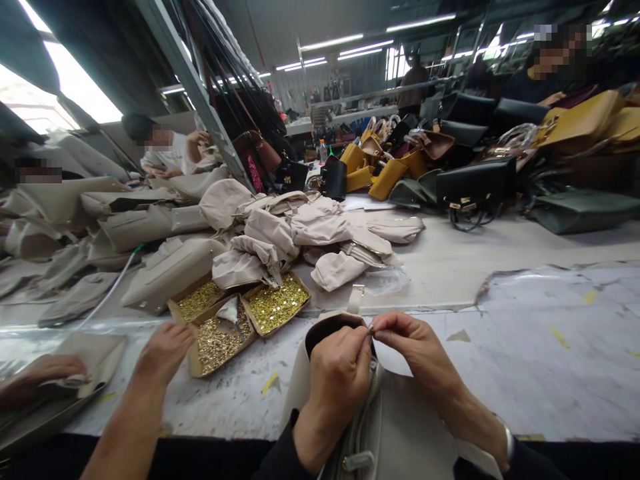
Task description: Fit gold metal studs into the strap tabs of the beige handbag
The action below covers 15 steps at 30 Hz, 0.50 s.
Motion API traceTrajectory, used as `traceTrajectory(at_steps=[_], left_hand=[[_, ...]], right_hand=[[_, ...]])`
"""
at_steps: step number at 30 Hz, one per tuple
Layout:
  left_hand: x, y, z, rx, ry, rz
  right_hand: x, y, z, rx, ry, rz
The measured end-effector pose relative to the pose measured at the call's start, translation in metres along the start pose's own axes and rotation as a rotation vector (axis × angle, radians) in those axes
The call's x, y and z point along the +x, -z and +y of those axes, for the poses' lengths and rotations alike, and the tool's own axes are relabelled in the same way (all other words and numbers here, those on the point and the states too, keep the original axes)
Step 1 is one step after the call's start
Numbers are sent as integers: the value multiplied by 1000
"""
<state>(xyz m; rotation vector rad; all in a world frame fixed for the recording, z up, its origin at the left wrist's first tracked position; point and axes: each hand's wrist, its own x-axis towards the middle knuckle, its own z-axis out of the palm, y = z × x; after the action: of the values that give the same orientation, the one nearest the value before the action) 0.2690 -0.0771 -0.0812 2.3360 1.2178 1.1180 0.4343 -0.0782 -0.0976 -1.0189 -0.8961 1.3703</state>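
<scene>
A light beige bag (405, 420) stands upright at the front centre, its top opening and zipper facing me. My left hand (340, 373) is closed at the rim of the opening, fingers pinched on the bag's edge. Against it, my right hand (417, 347) pinches a tiny piece between thumb and forefinger; the piece is too small to name. A short strap (356, 299) with a metal end sticks up behind the opening. To the left, trays of gold-coloured small metal parts (277, 303) lie on the table.
Another person's hand (163, 350) reaches to the copper-coloured parts (220, 340); their other hand (55, 370) rests on a bag at far left. Beige pouches (320, 227) are heaped behind the trays. Black, mustard and green bags (475, 187) lie at the back right.
</scene>
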Motion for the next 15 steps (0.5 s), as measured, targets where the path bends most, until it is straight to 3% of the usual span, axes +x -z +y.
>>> traceTrajectory(at_steps=[7,11,15], left_hand=[[-3,-4,8,272,-204,73],[-3,-4,10,234,-231,33],[-1,9,15,90,-158,-93]], right_hand=[[-5,-2,1,-19,55,13],[-8,1,-2,-52,73,26],[-14,4,-8,-250,247,-24]])
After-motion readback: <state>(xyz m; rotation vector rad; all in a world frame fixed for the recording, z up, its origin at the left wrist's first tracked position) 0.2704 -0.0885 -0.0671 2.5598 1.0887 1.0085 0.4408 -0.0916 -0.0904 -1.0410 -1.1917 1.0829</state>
